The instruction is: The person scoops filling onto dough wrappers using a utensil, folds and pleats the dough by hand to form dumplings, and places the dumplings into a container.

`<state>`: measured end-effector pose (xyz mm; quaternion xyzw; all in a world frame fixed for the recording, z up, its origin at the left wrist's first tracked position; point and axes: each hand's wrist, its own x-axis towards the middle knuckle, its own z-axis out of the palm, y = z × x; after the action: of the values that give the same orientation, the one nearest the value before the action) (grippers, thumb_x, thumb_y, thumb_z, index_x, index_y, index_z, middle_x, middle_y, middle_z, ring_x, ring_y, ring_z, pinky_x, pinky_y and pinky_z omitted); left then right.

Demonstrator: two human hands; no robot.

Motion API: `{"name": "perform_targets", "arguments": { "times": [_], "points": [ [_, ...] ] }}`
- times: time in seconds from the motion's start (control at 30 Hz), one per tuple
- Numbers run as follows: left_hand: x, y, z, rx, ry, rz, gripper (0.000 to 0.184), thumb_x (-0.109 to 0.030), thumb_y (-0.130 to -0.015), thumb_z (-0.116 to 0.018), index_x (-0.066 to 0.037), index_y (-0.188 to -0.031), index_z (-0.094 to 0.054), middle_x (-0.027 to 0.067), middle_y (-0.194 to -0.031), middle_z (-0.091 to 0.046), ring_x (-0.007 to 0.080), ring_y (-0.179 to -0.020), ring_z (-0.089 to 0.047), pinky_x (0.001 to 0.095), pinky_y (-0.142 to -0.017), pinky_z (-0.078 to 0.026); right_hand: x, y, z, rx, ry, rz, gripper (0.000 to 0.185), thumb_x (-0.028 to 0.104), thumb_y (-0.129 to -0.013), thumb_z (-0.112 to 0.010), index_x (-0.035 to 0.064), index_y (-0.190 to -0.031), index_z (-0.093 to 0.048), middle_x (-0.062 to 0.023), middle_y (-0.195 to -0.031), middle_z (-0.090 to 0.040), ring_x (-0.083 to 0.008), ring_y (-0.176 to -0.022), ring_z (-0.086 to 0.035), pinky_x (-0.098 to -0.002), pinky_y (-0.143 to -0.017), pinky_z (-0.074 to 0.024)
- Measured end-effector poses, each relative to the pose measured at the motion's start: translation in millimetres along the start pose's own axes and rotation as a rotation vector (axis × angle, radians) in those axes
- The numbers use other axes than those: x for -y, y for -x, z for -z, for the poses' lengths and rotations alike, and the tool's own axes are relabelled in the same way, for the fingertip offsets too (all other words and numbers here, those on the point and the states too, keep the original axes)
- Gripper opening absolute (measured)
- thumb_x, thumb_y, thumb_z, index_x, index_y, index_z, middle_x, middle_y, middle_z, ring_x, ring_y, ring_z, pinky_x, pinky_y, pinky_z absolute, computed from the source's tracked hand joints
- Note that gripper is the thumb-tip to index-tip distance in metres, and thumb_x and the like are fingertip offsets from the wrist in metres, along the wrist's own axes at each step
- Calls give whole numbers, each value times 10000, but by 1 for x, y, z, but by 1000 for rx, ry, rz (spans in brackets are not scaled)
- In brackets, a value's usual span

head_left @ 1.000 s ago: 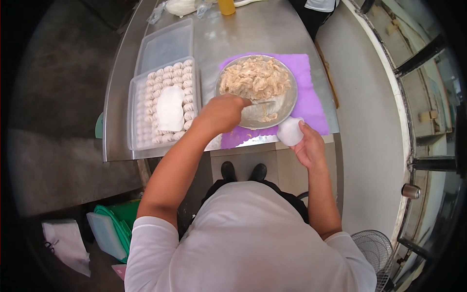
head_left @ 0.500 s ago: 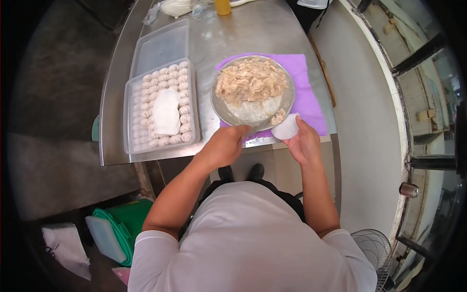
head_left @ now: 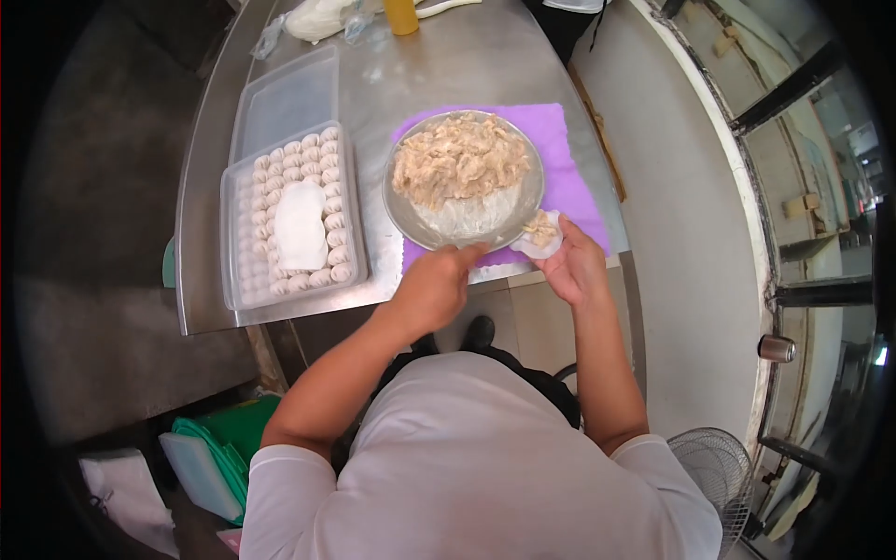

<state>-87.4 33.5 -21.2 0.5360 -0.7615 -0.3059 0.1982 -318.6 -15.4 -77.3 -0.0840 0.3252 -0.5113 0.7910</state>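
Note:
A round metal bowl (head_left: 401, 210) of pale minced filling (head_left: 462, 159) stands on a purple cloth (head_left: 551, 135). At the bowl's near rim, my left hand (head_left: 439, 285) is closed round a thin spreading tool, whose blade is mostly hidden. My right hand (head_left: 574, 266) holds a thin white dough wrapper (head_left: 548, 247) beside the bowl's right edge, with a lump of filling (head_left: 540, 228) on it. To the left, a clear plastic tray (head_left: 353, 224) holds rows of pleated dumplings (head_left: 332, 191), and a stack of white wrappers (head_left: 301, 227) lies on them.
The steel table (head_left: 373, 84) carries a clear lid (head_left: 285, 98) behind the tray. At its far end are a yellow bottle (head_left: 401, 16) and white plastic bags (head_left: 317, 17). Part of another person (head_left: 560, 23) shows beyond. A wire fan (head_left: 714, 467) stands low right, green crates (head_left: 224, 439) low left.
Filling from the bowl now lies on the wrapper in my right hand. My left hand moved from over the bowl to its near rim. The whole view has shifted, so the table appears further left.

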Motion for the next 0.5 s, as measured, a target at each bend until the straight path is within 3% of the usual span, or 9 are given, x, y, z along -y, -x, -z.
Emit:
{"name": "perform_targets", "arguments": {
  "times": [0.03, 0.13, 0.23, 0.47, 0.5],
  "points": [
    [-9, 8, -1, 30, -50, 23, 487, 86, -861, -564, -50, -1323, -637, 235, -941, -680, 428, -885, -664, 482, -798, -531, 1, 2, 0, -7, -5, 4, 453, 244, -1089, -406, -90, -1395, -413, -236, -1389, -538, -351, -1281, -565, -523, -1085, -469],
    [-8, 14, 1, 18, -108, -40, 520, 89, -849, -573, -84, -1335, -637, 206, -906, -654, 414, -852, -657, 476, -764, -531, 4, 6, 0, -74, 59, 29, 447, 248, -1093, -395, -82, -1394, -418, -233, -1380, -544, -345, -1267, -576, -507, -1081, -476],
    [-17, 7, 27, 61, -146, -3, 544, 85, -837, -571, -93, -1347, -629, 195, -961, -653, 397, -834, -652, 476, -748, -529, 5, 10, 3, -26, 54, -13, 444, 252, -1097, -382, -79, -1390, -421, -229, -1373, -548, -336, -1271, -575, -495, -1086, -474],
    [-20, 7, 33, 71, -128, -92, 482, 87, -822, -557, -40, -1272, -672, 234, -913, -678, 408, -863, -666, 469, -765, -533, 7, 17, -1, -28, 72, 10, 441, 252, -1099, -373, -81, -1383, -425, -233, -1389, -544, -339, -1274, -575, -487, -1082, -480],
    [-18, 9, 40, 43, -48, -56, 484, 108, -823, -545, -26, -1273, -666, 249, -1006, -696, 418, -908, -674, 463, -806, -541, 6, 16, 4, 2, 50, 13, 441, 252, -1098, -375, -79, -1384, -425, -233, -1392, -544, -340, -1276, -574, -488, -1085, -478]
  ]
}}
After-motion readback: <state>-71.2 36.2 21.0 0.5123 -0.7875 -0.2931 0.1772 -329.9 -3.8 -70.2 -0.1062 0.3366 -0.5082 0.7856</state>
